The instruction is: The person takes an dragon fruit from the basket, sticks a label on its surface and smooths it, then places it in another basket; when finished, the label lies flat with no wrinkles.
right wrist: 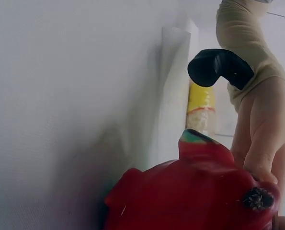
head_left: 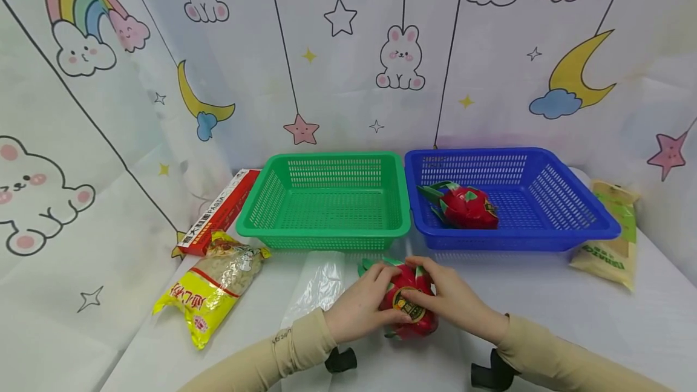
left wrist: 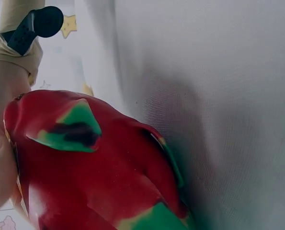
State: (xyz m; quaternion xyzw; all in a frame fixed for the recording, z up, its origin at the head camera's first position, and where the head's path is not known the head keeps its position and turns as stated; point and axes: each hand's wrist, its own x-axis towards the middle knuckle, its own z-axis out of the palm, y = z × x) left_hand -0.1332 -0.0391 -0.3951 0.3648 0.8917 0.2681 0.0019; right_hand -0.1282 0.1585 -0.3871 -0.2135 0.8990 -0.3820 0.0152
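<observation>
Both hands grip a red dragon fruit (head_left: 426, 323) with green-tipped scales and a round dark-and-gold label, at the front middle of the white table. My left hand (head_left: 359, 307) lies along its left side, thumb near the label. From the right, my right hand (head_left: 457, 304) holds it with the thumb across the label. The left wrist view shows the fruit's red skin (left wrist: 99, 177) up close, with part of a hand beside it. In the right wrist view, a dark dry spot marks one end of the fruit (right wrist: 180, 201). A second dragon fruit (head_left: 469, 207) lies in the blue basket (head_left: 523, 241).
A green basket (head_left: 327, 241) stands left of the blue one. Further left are a red pasta box (head_left: 220, 213) and a yellow food bag (head_left: 218, 286). Clear plastic (head_left: 318, 280) lies left of the hands. Another bag (head_left: 610, 241) stands at far right. A printed curtain hangs behind.
</observation>
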